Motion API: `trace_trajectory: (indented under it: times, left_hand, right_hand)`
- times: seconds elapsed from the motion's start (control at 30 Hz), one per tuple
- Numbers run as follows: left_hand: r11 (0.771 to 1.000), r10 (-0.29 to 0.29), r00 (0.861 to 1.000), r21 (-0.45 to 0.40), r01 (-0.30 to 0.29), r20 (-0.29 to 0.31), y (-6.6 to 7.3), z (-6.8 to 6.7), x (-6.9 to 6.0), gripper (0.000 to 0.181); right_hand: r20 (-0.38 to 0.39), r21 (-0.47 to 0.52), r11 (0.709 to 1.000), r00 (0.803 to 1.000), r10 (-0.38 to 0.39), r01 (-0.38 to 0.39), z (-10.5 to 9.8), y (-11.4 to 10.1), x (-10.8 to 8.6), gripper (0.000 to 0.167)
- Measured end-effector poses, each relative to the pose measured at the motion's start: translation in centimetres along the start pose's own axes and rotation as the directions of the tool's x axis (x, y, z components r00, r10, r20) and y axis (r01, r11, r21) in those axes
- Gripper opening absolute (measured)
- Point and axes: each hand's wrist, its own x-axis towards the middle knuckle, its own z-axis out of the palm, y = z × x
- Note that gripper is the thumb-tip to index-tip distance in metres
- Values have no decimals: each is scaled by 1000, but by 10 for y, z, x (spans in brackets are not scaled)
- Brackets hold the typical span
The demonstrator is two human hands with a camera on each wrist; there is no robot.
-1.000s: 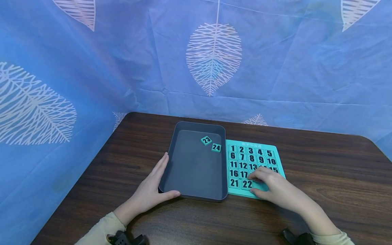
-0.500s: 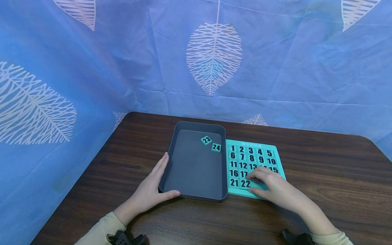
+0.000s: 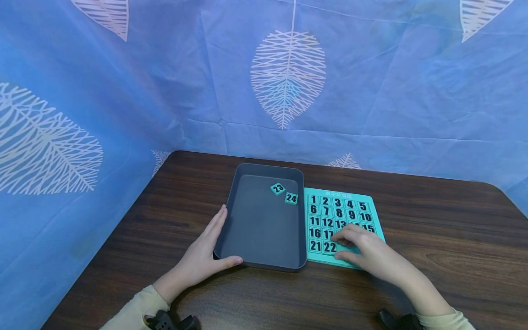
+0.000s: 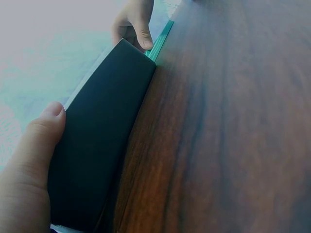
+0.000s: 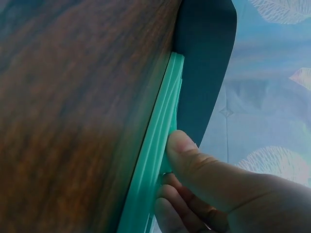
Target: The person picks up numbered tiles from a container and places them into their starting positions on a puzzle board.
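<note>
A turquoise number board lies flat against the right side of a dark grey tray. It bears numbered tiles in rows. My right hand is over its lower right part, thumb and index finger pinching number tile 22 by its right end; the hand covers the slots beneath. In the right wrist view the thumb is beside the board's edge, the other fingers curled. My left hand rests against the tray's near left corner, fingers straight along the side, thumb at the front wall.
Inside the tray, tile 23 lies turned askew and tile 24 is close by, near the right wall. The brown wooden table reaches back to a blue curtain with white leaf prints.
Tile 22 has slid slightly left, towards tile 21, along with my right hand. My left hand, the tray and tiles 23 and 24 have stayed in place.
</note>
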Motion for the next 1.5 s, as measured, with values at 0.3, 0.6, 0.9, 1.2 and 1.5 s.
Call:
trace_trajectory:
  times: [0.3, 0.6, 0.9, 1.2, 1.5]
  left_hand:
    - [1000, 1, 1000, -2, -1, 2, -1, 0, 0, 106]
    - [1000, 7, 1000, 3, -7, -2, 0, -1, 0, 106]
    - [1000, 1, 1000, 5, -1, -5, -1, -1, 0, 107]
    - [1000, 3, 1000, 13, -3, -3, -4, 1, 0, 107]
    - [1000, 4, 1000, 12, -4, -4, -2, 1, 1, 107]
  right_hand:
    - [-14, -9, 1000, 1000, -22, 22, 1, 1, 0, 30]
    - [-23, 3, 1000, 999, -31, 31, 4, 0, 1, 25]
    - [-28, 6, 1000, 999, -23, 23, 5, -4, 3, 25]
    - [-117, -54, 997, 991, -60, 54, 1, -16, 21, 27]
    - [-135, -92, 991, 985, -106, 94, -5, -29, 68, 30]
